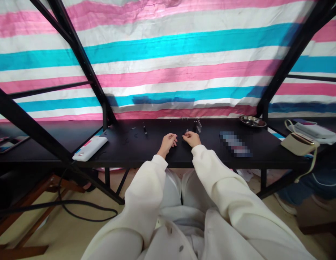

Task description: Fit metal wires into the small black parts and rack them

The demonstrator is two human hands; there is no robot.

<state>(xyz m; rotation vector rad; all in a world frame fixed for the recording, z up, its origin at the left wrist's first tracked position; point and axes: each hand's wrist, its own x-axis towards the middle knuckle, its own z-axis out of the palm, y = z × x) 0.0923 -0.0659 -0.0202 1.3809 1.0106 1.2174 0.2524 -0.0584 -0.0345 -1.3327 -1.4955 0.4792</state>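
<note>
My left hand (168,141) and my right hand (191,139) rest close together on the black tabletop (124,151), fingers curled, with nothing visible in them. Just beyond my right fingers lies a small dark piece (186,131). Next to it stands a cluster of small clear parts (198,126). Further left are a short black cylinder (145,130) and several thin wire bits (135,135). To the right of my hands lies a flat object (234,143), pixelated beyond recognition.
A round metal dish (252,121) sits at the table's far right. A white power bank (90,148) lies at the left edge. A beige bag (299,143) rests on the right. Black metal frame bars (81,61) cross in front of a striped tarp (168,47).
</note>
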